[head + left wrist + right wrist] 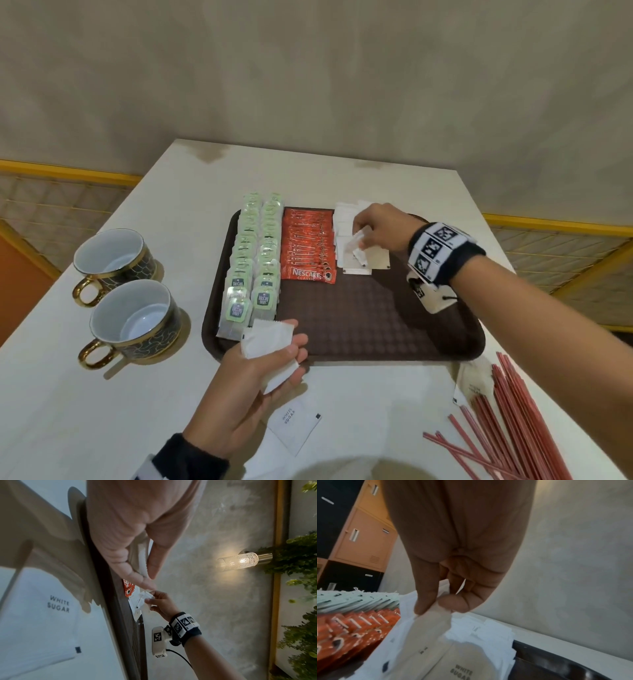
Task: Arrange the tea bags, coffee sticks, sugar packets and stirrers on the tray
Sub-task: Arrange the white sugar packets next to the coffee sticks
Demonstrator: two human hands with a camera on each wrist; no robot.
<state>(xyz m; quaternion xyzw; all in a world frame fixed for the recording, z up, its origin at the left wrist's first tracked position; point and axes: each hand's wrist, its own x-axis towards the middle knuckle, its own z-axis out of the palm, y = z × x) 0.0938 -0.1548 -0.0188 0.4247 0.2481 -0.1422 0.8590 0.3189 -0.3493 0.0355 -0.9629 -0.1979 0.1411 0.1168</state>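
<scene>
A brown tray (376, 329) holds two rows of green tea bags (253, 260), a row of red coffee sticks (308, 246) and white sugar packets (373, 260) at its far right. My right hand (373, 229) pinches one sugar packet (433, 619) by its edge just above that pile. At the tray's near edge my left hand (274, 359) grips a small stack of sugar packets (267, 339). One sugar packet (294, 428) lies loose on the table beside the left wrist. Red stirrers (507, 425) lie on the table at the near right.
Two dark cups with gold handles (130, 318) stand on the table left of the tray. A beige packet (474, 380) lies partly under the stirrers. The white table (102, 411) ends at a grey wall behind.
</scene>
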